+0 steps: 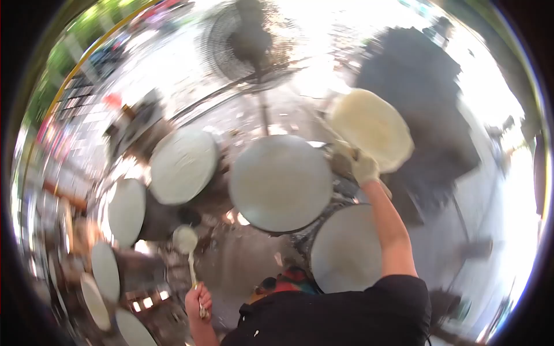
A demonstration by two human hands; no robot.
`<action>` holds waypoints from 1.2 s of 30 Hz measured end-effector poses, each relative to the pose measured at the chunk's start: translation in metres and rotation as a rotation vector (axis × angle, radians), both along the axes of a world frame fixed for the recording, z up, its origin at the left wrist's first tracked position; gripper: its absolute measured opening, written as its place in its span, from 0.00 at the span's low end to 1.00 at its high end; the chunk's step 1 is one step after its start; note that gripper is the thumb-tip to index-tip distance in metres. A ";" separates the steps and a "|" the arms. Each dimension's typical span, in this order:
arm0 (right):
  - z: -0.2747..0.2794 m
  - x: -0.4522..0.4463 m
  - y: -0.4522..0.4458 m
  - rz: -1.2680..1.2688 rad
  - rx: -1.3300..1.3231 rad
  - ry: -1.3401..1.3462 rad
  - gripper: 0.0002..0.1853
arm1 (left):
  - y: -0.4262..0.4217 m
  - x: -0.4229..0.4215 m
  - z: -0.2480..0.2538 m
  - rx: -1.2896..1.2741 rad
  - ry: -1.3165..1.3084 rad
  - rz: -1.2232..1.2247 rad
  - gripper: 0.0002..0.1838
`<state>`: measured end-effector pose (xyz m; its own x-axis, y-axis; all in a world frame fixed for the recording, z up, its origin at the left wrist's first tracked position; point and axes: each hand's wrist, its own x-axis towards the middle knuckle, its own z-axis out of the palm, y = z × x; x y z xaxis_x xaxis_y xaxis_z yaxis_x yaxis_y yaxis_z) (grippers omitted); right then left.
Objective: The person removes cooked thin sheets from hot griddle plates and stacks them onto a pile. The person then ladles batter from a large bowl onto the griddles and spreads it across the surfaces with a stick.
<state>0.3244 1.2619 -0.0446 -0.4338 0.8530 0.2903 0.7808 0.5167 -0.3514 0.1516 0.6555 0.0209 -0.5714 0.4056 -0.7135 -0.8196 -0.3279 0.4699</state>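
Note:
My left hand (199,299), low in the view, is closed around the long handle of a ladle (185,239). The ladle's round bowl points away from me and looks coated in pale batter. My right hand (365,167), in a pale glove, reaches forward with its fingers closed on what looks like a long pale stick (326,126), blurred by motion. Just beyond that hand is a large, thin, round yellowish flatbread (372,130); whether the hand touches it I cannot tell. A round grey griddle (281,183) lies between my hands, and another griddle (346,249) is under my right forearm.
On the left, a griddle (184,165) bears a white layer, with several more round plates (127,211) curving toward me. A large fan (248,40) stands ahead. A dark grey surface (427,115) extends to the right of the flatbread. Much of the surroundings is blurred.

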 end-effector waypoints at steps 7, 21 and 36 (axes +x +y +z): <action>-0.024 -0.147 -0.254 0.755 -0.518 0.026 0.27 | -0.104 0.061 0.025 0.245 0.226 0.285 0.08; -0.026 -0.096 -1.005 1.694 -1.174 -0.966 0.21 | -0.551 0.380 -0.140 -0.319 -0.073 1.177 0.09; -0.100 -0.036 -1.332 1.869 -0.444 -1.645 0.15 | -0.737 0.439 -0.337 -0.832 -0.184 0.749 0.10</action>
